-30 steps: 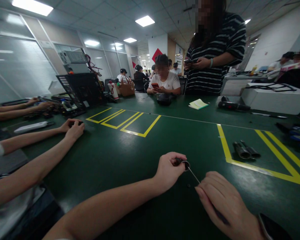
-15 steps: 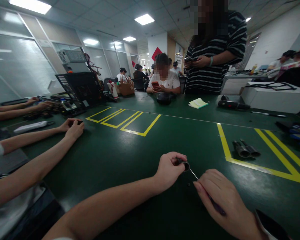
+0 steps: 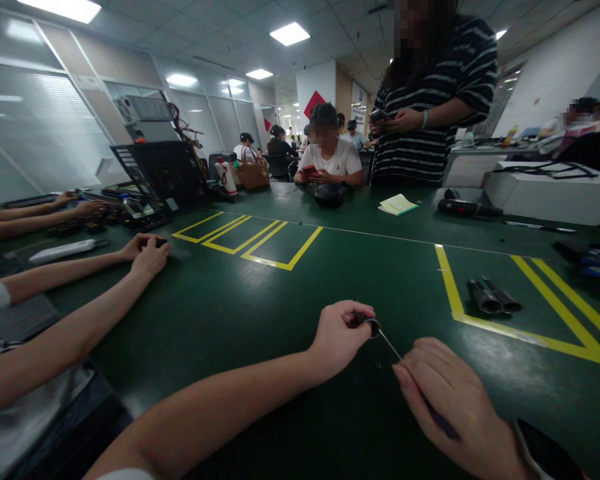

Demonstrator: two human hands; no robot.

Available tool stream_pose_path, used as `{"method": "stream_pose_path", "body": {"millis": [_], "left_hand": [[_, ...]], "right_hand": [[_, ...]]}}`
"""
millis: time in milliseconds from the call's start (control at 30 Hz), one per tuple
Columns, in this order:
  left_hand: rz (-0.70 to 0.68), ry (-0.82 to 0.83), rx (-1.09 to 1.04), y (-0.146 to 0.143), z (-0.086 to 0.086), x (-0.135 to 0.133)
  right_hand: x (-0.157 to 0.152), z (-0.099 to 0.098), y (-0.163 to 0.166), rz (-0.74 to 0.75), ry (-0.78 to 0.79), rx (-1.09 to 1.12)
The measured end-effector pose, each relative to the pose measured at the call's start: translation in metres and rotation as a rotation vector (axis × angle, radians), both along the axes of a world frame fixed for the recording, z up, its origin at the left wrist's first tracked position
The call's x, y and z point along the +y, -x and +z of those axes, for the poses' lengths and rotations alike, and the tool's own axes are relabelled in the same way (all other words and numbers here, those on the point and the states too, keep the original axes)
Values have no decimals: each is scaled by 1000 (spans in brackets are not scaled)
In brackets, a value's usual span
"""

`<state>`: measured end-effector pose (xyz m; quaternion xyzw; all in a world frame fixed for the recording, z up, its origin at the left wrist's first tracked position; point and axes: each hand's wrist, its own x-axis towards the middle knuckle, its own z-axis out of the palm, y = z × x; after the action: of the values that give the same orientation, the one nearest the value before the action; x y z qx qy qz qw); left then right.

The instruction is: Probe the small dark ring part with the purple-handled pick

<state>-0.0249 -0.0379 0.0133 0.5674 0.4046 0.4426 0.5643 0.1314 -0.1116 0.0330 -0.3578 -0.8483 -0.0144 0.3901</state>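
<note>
Metal ring (image 3: 373, 327) pinched in left hand (image 3: 337, 337), thin screwdriver (image 3: 391, 345) gripped in curled right hand (image 3: 450, 400), tip at ring; small dark bit (image 3: 378, 365) loose between hands, seemingly not yet fitted.

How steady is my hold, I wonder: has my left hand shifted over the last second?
No. The left hand keeps its place beside the dark speck on the table, pinching the round part.

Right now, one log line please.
left hand: pinches small metal part | right hand: grips thin-shafted tool, tip at part | surface: green table
</note>
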Motion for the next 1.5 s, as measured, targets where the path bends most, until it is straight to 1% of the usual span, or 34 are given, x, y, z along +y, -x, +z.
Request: {"method": "stream_pose_path", "body": {"millis": [200,300,367,400,467,500,533,600,700,900,1067,1133,1200,1267,1333,1400,1500], "left_hand": [[-4,12,7,0,4,-2],[-42,-2,19,3,1,1],[-57,-15,30,5,0,3],[-54,-16,39,6,0,4],[-31,1,54,6,1,5],[-16,21,57,6,3,5],[-2,44,54,5,4,5],[27,90,42,3,7,5],[49,119,27,0,11,4],[51,115,2,0,16,1],[35,141,19,1,18,0],[24,146,5,2,17,1],[16,151,-8,1,16,1],[20,161,-15,1,17,1],[42,173,-20,0,19,1],[65,177,-25,-1,20,1],[78,176,-34,-1,22,1]], "right_hand": [[-1,0,1,-3,13,22],[-1,5,-1,11,72,138],[1,8,-5,-49,226,293],[3,8,-8,-102,350,383],[9,6,-12,-220,649,559],[13,4,-13,-255,782,635],[16,2,-14,-274,872,701],[21,-1,-14,-267,957,777],[24,-3,-14,-250,953,772],[22,-7,-14,-264,965,604],[22,4,-12,-264,924,471],[23,10,-12,-259,943,448],[24,12,-13,-272,995,446],[25,10,-12,-294,1054,513],[25,5,-10,-292,1096,676],[25,1,-7,-236,1136,882],[25,-2,-6,-103,1171,1139]]}}
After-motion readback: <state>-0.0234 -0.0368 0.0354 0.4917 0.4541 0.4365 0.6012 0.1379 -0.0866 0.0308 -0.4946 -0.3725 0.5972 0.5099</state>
